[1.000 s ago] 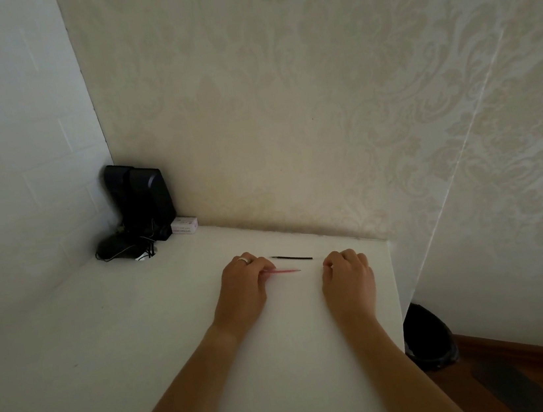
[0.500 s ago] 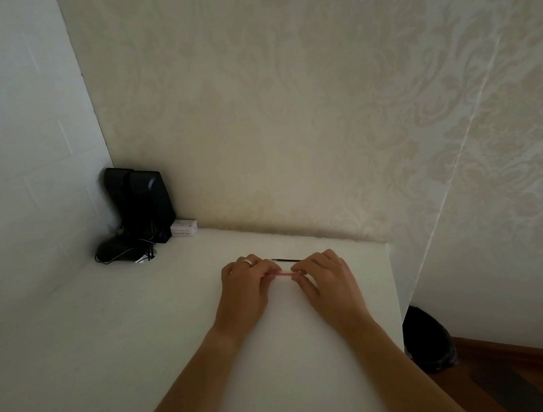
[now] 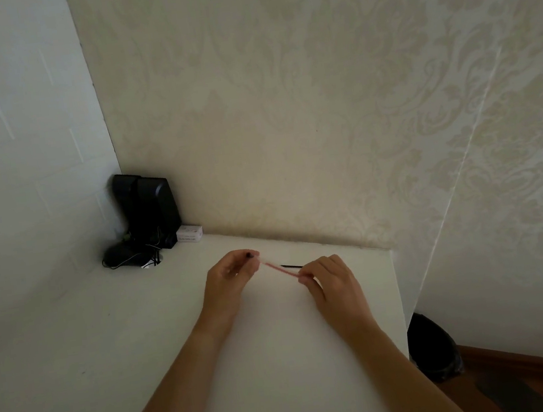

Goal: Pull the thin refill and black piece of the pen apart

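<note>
Pink stick (image 3: 280,269) hangs pinched at both ends above the desk (image 3: 107,331), left hand (image 3: 230,280) and right hand (image 3: 330,279) each gripping one end, just before the black stick (image 3: 291,266). Judging by this, the step is the two-handed hold; next calls for steady fingers.

Thin stick (image 3: 280,269) between left hand (image 3: 229,278) and right hand (image 3: 331,279), above table (image 3: 107,331); speakers (image 3: 148,210) far left, in the corner.
</note>
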{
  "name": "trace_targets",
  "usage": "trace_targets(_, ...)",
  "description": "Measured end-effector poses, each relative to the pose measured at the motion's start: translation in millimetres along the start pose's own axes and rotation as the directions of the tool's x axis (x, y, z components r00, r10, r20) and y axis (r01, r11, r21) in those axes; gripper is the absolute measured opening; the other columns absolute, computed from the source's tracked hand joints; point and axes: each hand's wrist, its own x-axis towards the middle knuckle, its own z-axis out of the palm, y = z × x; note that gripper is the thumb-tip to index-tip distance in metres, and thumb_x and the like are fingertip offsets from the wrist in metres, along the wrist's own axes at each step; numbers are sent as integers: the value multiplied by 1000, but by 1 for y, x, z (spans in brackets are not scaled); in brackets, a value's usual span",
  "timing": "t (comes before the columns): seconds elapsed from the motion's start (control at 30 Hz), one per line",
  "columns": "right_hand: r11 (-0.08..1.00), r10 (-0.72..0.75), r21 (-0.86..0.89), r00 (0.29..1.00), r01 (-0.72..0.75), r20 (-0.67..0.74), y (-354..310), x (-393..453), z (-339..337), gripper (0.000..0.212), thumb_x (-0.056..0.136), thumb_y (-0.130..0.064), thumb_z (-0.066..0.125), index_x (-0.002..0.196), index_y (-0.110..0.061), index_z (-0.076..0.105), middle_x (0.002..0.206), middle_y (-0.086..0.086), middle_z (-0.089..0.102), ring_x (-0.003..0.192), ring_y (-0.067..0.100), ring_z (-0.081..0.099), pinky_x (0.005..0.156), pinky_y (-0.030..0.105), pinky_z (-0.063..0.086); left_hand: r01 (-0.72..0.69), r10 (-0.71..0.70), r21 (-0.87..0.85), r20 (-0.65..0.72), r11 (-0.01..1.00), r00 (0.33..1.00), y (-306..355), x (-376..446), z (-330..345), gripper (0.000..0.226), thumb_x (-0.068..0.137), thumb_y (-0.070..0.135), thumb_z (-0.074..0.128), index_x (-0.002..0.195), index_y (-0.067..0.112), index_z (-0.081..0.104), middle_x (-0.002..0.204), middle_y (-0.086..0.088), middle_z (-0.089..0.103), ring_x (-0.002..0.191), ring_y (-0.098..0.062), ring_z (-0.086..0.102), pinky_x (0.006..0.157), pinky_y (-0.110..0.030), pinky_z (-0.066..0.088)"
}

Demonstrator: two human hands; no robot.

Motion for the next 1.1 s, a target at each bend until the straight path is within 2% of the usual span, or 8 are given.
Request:
trace_targets(0.17, 999, -39, 30, 999, 38, 28, -2, 0, -2, 7, 92, -23, 68, 94, -16, 69, 88, -5, 65, 82, 15, 53, 70, 28, 47, -40, 38, 6, 227, 999, 973, 16, -5, 17, 33, 107, 27, 40, 109, 8, 67, 113, -6, 74, 113, -17, 68, 100, -32, 53)
trace_targets(0.27, 1000, -29, 11, 999, 29, 33, -5, -1, -4, 13, 93, -26, 66, 102, -17, 69, 94, -6, 66, 88, 13, 55, 74, 21, 46, -166, 136, 129, 214, 978, 967, 21, -5, 25, 33, 109, 29, 33, 103, 12, 60, 100, -4, 75, 100, -16, 71, 92, -28, 55)
trace_targets(0.33, 1000, -4, 3, 1000, 4, 19, -8, -1, -6, 16, 96, -27, 62, 106, -16, 67, 95, -6, 66, 89, 12, 54, 75, 18, 42, -329, 282, 338, 183, 882, 942, 19, 0, 28, 29, 108, 30, 36, 101, 20, 62, 93, 4, 71, 91, -10, 68, 83, -25, 52)
trace_targets(0.4, 1000, 27, 12, 1000, -27, 0, -11, 0, -9, 12, 99, -22, 56, 104, -16, 65, 94, -5, 65, 86, 13, 53, 71, 20, 42, -491, 439, 504, 228, 711, 869, 11, 4, 30, 23, 106, 26, 43, 105, 23, 66, 94, 7, 65, 88, -6, 62, 80, -26, 48)
trace_targets(0.5, 996, 76, 47, 997, -76, -3, -14, 1, -12, 13, 102, -18, 47, 97, -17, 59, 90, -7, 61, 80, 13, 49, 65, 26, 42, -527, 458, 712, 316, 465, 831, -9, 2, 30, 22, 100, 13, 55, 110, 27, 68, 91, 7, 57, 88, -10, 55, 81, -32, 40)
trace_targets(0.57, 996, 70, 55, 998, -70, 8, -15, 1, -11, 15, 102, -20, 45, 93, -16, 57, 87, -7, 59, 77, 14, 47, 64, 27, 41, -520, 438, 744, 337, 419, 834, -19, -1, 30, 25, 95, 10, 62, 111, 28, 70, 92, 6, 59, 91, -14, 56, 83, -33, 42)
trace_targets(0.93, 997, 59, 46, 989, -66, 138, -3, 0, -1, 27, 102, -30, 38, 86, -19, 57, 75, -8, 53, 74, 13, 43, 61, 26, 35, -489, 403, 653, 292, 578, 867, -23, -2, 36, 3, 95, 21, 64, 95, 24, 65, 87, 14, 68, 88, -7, 59, 82, -35, 48)
trace_targets(1.1, 995, 32, 92, 987, -47, 157, 3, 2, 0, 30, 102, -33, 37, 84, -18, 56, 76, -11, 47, 73, 12, 40, 61, 26, 34, -456, 360, 618, 283, 641, 889, -25, 0, 35, 10, 96, 20, 62, 96, 18, 72, 87, 7, 73, 86, -11, 63, 78, -36, 52)
